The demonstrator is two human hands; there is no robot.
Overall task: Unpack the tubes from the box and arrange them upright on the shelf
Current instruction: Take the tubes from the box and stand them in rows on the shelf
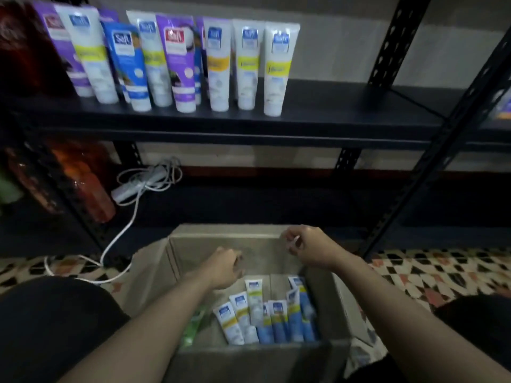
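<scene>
Left hand (225, 268) reaching forward, fingers curled loosely, right hand (307, 246) raised, fingers pinched together, both forearms extended

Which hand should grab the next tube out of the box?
Probably the left hand: it hangs inside the box, just above the tubes. The right hand is up at the box's far rim, apparently pinching something small.

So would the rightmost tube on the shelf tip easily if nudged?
Probably. The rightmost tube stands tall on its narrow cap, wider at the top, so a nudge could topple it. It likely wouldn't roll far, being flat at the crimped end. Open shelf lies to its right.
</scene>
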